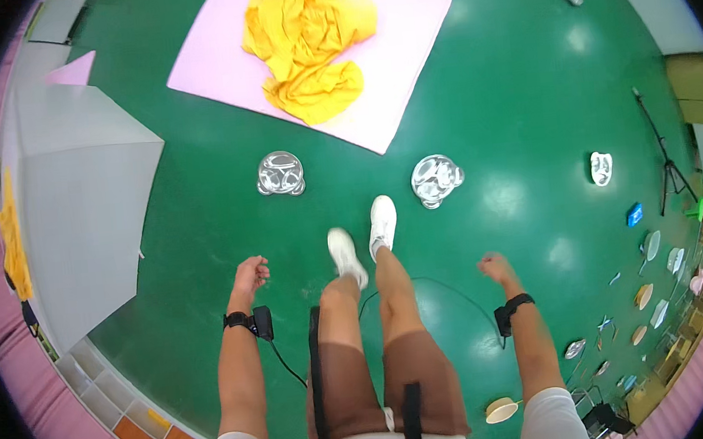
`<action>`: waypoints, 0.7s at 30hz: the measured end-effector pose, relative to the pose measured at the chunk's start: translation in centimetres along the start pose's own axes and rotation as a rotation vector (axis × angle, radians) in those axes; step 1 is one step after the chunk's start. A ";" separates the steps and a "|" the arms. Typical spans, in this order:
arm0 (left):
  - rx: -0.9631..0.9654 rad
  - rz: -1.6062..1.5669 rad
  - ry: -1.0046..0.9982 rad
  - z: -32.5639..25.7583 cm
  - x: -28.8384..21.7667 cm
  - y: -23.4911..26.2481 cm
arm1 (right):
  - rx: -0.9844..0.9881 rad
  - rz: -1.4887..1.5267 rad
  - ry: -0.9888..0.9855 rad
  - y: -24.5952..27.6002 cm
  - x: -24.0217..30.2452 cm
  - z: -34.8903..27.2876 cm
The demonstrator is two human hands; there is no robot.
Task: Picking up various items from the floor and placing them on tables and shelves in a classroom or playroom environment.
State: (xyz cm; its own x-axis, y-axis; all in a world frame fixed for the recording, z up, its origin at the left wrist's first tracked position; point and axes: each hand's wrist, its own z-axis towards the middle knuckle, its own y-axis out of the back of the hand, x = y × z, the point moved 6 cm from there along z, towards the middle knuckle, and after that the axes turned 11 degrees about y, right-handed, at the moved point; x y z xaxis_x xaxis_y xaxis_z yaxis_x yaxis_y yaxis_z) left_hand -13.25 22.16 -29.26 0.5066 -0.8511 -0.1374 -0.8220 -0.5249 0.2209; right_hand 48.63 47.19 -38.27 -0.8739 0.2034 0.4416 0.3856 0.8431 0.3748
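Note:
My left hand [251, 275] hangs in the air to the left of my legs, its fingers loosely curled and holding nothing. To the right of my legs is my right hand [496, 266], slightly blurred, with its fingers curled in and nothing visible in them. Two shiny silver plates with rounded ear shapes lie on the green floor [518, 121] ahead: the left plate [281, 174] and the right plate [437, 180]. Both hands are apart from them. Farther ahead, a crumpled yellow cloth [311, 39] lies on a pink mat [212, 56]. My feet in white shoes [383, 221] stand mid-floor.
A large grey-white table [82, 193] takes up the left side, with a compartment shelf [134, 414] behind it. At right are a black tripod [665, 154], another silver plate [601, 168], a blue box [634, 214] and several scattered dishes. A pale round pan [502, 409] lies near my right arm.

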 end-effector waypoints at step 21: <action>-0.038 -0.357 0.136 43.2 -8.4 -8.5 | -0.252 0.678 -0.533 -6.3 -8.6 38.0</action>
State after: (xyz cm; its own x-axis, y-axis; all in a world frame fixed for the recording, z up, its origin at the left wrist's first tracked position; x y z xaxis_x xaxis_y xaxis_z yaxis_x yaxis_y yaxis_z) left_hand -21.76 33.86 -71.70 0.7914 -0.6056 -0.0830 -0.5785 -0.7859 0.2185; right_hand 42.48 58.99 -75.42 -0.4322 0.8746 0.2197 0.8674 0.3367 0.3663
